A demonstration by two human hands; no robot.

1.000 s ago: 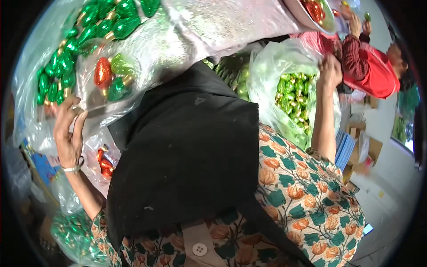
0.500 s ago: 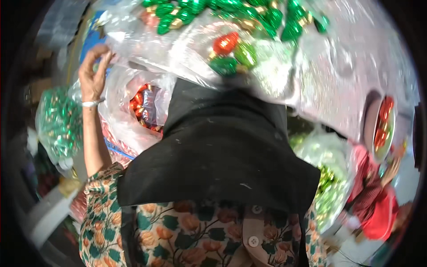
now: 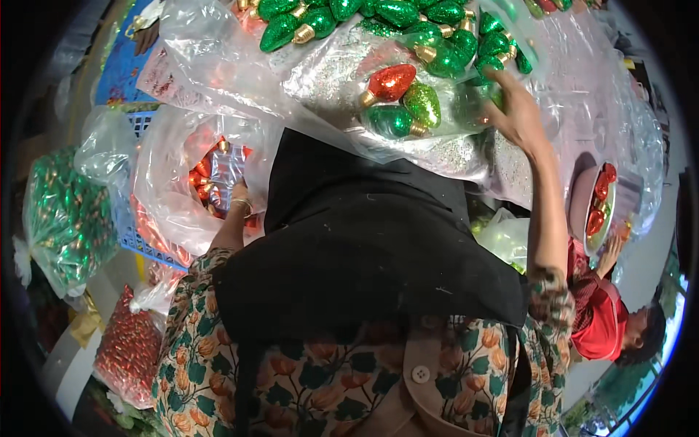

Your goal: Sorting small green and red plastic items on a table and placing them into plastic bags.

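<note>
My left hand (image 3: 238, 195) is down inside a clear plastic bag (image 3: 171, 182) of red glitter bulbs (image 3: 207, 175); its fingers are hidden among them. My right hand (image 3: 515, 111) reaches up onto the plastic-covered table (image 3: 561, 87), fingers apart, touching green glitter bulbs (image 3: 489, 93) at the edge of a heap. Just left of it lie a red bulb (image 3: 389, 81), a light green bulb (image 3: 422, 103) and a dark green bulb (image 3: 389, 121). A large heap of green bulbs (image 3: 393, 14) fills the table's far side.
A bulging bag of green bulbs (image 3: 65, 218) and a bag of red bulbs (image 3: 129, 349) stand at my left, beside a blue basket (image 3: 145, 246). At right, a person in red (image 3: 601, 324) holds a bowl (image 3: 582, 207) of red bulbs. My black cloth (image 3: 364, 247) hides the space below.
My left hand came down from the raised plastic into the bag of red bulbs. My right hand has come into view on the table by the green bulbs. The view has swung.
</note>
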